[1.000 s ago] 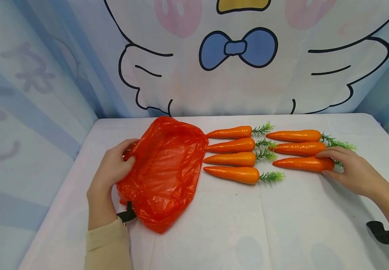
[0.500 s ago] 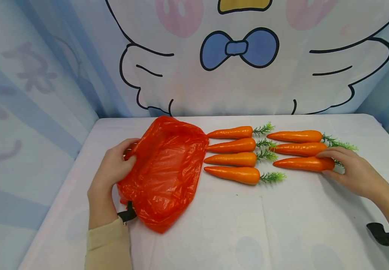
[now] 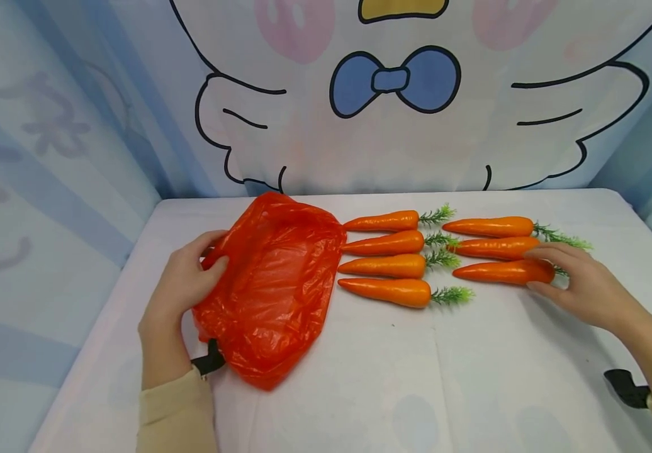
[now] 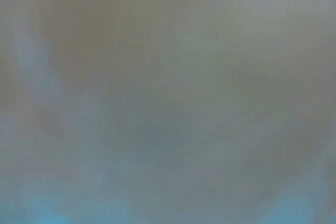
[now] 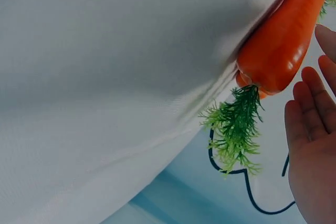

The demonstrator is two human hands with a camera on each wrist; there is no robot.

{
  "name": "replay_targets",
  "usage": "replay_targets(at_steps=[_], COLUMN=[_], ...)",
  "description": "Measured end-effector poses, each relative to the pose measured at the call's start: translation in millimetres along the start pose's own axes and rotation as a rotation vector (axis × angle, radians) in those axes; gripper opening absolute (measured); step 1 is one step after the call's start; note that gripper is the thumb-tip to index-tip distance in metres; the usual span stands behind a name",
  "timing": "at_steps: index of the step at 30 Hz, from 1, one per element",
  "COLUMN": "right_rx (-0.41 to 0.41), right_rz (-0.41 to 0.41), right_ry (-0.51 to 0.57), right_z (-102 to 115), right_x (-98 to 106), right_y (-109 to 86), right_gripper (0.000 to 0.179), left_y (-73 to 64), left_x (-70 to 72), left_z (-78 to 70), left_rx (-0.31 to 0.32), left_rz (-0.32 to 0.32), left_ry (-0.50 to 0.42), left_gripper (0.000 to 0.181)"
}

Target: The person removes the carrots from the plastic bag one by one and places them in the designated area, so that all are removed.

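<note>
In the head view a crumpled red plastic bag (image 3: 272,289) lies on the left side of the table. My left hand (image 3: 181,280) holds its left edge, thumb on top and the other fingertips hidden behind the plastic. On the right, my right hand (image 3: 592,286) is around the thick end of the nearest orange carrot (image 3: 501,272), fingers above it and thumb below. Seen from the right wrist, that carrot (image 5: 286,35) with its green leafy top (image 5: 236,127) lies beside my fairly straight fingers (image 5: 312,103). The left wrist view is only a blur.
Two more carrots (image 3: 496,246) lie just behind the one at my right hand. Several others form a column (image 3: 388,265) between them and the bag, tips pointing left at its edge. A printed cloth (image 3: 399,145) hangs behind the white table (image 3: 360,390).
My right hand has shifted slightly left along the carrot, its fingertips farther over the thick end. The whole head view has moved a little. My left hand and the bag stay in place.
</note>
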State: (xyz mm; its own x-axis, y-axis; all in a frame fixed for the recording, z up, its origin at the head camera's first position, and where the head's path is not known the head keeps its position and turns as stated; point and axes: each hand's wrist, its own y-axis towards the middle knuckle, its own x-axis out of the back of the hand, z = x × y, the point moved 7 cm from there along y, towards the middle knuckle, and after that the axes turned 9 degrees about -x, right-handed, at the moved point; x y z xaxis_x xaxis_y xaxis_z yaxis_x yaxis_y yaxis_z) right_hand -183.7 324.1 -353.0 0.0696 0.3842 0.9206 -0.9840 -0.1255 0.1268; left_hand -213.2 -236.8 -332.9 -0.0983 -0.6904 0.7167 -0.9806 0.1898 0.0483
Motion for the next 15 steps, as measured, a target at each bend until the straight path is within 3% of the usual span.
replay_targets(at_steps=[7, 10, 15], right_rx=[-0.004, -0.013, -0.003], right_rz=[-0.018, -0.029, -0.067], right_ry=[0.006, 0.014, 0.057], right_z=[15, 25, 44], right_x=[6, 8, 11], right_y=[3.8, 6.5, 13.1], right_gripper=[0.047, 0.044, 0.04], left_y=[-7.0, -8.9, -9.4], left_x=[5.6, 9.2, 16.3], left_z=[-5.8, -11.8, -27.5], left_rx=[-0.034, -0.093, -0.214], left_rz=[-0.007, -0.022, -0.102], left_ry=[0.027, 0.069, 0.118], left_gripper=[0.061, 0.063, 0.062])
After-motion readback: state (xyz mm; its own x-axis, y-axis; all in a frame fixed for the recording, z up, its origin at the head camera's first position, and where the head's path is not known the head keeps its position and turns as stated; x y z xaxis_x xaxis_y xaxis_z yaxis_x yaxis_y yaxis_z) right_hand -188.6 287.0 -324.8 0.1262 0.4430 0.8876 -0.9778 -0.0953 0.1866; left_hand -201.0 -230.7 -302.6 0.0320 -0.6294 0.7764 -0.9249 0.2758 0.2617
